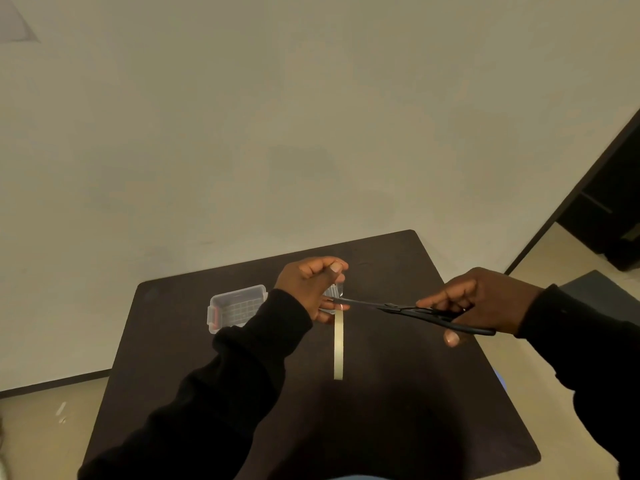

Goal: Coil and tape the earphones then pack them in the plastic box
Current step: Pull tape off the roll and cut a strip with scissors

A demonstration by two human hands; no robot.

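**Over the bench: scissors at the tape**

Above the dark bench (398,393), both hands are raised in front of the camera. The left hand (308,289) is curled, thumb uppermost, and pinches the top of a pale strip of tape (338,344). The strip hangs straight down from under the fingers, its lower end free over the bench top. Something clear shows behind the left fingers (334,291); whether it is the tape roll or the box lid cannot be told.

The right hand (485,301) grips a pair of black scissors (415,311), fingers through the handles and the thumb tip showing below them. The blades point left, toward the left hand, and their tips reach the tape just under that hand's fingers, at the top of the hanging strip. The blades look nearly together; whether they have met the tape or lie just beside it is unclear.

The box (235,306), clear plastic with a red latch at its left end, sits open on the far left part of the bench, just left of the left wrist. Its gridded floor shows through. The earphones cannot be made out anywhere in view.

Both arms wear black sleeves (242,393). Beyond the bench stands a plain light wall (277,133), and a dark door frame (588,188) runs down the right side. Pale floor (45,427) shows at the lower left.
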